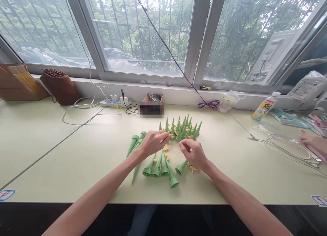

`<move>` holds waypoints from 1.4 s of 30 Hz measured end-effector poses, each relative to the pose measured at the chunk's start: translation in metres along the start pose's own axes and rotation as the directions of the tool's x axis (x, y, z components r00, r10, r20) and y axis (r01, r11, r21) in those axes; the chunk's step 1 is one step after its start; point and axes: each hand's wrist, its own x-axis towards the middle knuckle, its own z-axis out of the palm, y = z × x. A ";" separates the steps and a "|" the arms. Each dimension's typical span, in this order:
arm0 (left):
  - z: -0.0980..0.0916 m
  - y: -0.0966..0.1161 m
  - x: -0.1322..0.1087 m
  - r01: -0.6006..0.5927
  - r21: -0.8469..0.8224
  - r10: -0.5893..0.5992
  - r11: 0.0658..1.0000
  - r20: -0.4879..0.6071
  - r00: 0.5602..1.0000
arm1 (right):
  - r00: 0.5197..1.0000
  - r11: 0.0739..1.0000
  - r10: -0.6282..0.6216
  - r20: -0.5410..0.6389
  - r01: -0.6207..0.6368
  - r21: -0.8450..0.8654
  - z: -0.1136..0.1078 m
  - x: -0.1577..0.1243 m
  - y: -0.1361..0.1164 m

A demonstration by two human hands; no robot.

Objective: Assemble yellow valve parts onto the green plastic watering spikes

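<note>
The left hand [152, 142] pinches a yellow piece [172, 136] and the right hand [194, 152] is pinched narrow (on what, I cannot tell), with green cones [164, 169] near and far.

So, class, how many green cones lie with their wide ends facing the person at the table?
5 cones: a first, second and third side by side, a fourth just right of these, and a fifth by the right hand. Others may be hidden.

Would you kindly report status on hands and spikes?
Left hand and right hand close together, both pinched, grips unclear. Upright green spikes beyond; lying green spikes nearer. Possibly in the way: loose yellow pieces between hands.
</note>
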 end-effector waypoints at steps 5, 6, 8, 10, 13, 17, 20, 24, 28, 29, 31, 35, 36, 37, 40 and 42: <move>-0.037 -0.015 0.006 0.221 -0.002 -0.217 0.975 0.181 0.959 | 0.997 0.998 -0.054 0.056 0.053 0.022 0.005 -0.002 0.000; -0.043 -0.019 0.005 0.246 0.023 -0.244 0.969 0.243 0.939 | 0.996 0.998 -0.062 0.061 0.061 0.025 0.005 -0.003 0.000; -0.049 -0.025 0.000 0.275 0.072 -0.284 0.959 0.301 0.910 | 0.995 0.997 -0.069 0.070 0.068 0.027 0.007 -0.004 -0.001; -0.049 -0.029 -0.006 0.287 0.118 -0.310 0.951 0.337 0.889 | 0.994 0.997 -0.070 0.080 0.069 0.025 0.008 -0.005 -0.003; -0.044 -0.029 -0.011 0.262 0.217 -0.329 0.940 0.386 0.862 | 0.993 0.997 -0.077 0.087 0.077 0.012 0.009 -0.006 -0.007; -0.035 -0.026 -0.010 0.230 0.281 -0.337 0.932 0.434 0.835 | 0.991 0.995 -0.102 0.090 0.102 0.003 0.009 -0.007 -0.011; -0.029 -0.026 -0.008 0.227 0.293 -0.342 0.929 0.439 0.831 | 0.990 0.994 -0.108 0.095 0.109 -0.011 0.009 -0.007 -0.011; -0.022 -0.029 -0.006 0.226 0.304 -0.345 0.926 0.430 0.834 | 0.989 0.993 -0.110 0.099 0.113 -0.032 0.009 -0.007 -0.011; -0.028 -0.030 -0.005 0.224 0.289 -0.332 0.931 0.409 0.850 | 0.991 0.994 -0.098 0.091 0.101 -0.036 0.008 -0.007 -0.011; -0.032 -0.029 -0.004 0.224 0.280 -0.326 0.933 0.399 0.857 | 0.991 0.994 -0.097 0.089 0.100 -0.035 0.008 -0.007 -0.011; -0.041 -0.026 0.000 0.241 0.197 -0.293 0.950 0.303 0.907 | 0.992 0.995 -0.090 0.086 0.093 -0.034 0.007 -0.007 -0.012; -0.051 -0.013 0.014 0.225 -0.064 -0.226 0.972 -0.007 0.974 | 0.994 0.996 -0.076 0.078 0.079 -0.033 0.007 -0.008 -0.010; -0.050 -0.010 0.017 0.212 -0.127 -0.222 0.969 -0.069 0.973 | 0.994 0.997 -0.073 0.078 0.076 -0.030 0.007 -0.008 -0.009; -0.047 -0.006 0.020 0.199 -0.201 -0.224 0.959 -0.113 0.968 | 0.994 0.997 -0.069 0.079 0.071 -0.026 0.007 -0.007 -0.008; -0.033 0.003 0.024 0.185 -0.385 -0.252 0.904 -0.131 0.959 | 0.997 0.999 -0.033 0.075 0.034 -0.014 0.006 -0.006 -0.007; -0.022 0.007 0.021 0.171 -0.434 -0.244 0.884 -0.119 0.962 | 0.998 1.000 -0.001 0.063 0.001 -0.008 0.005 -0.005 -0.007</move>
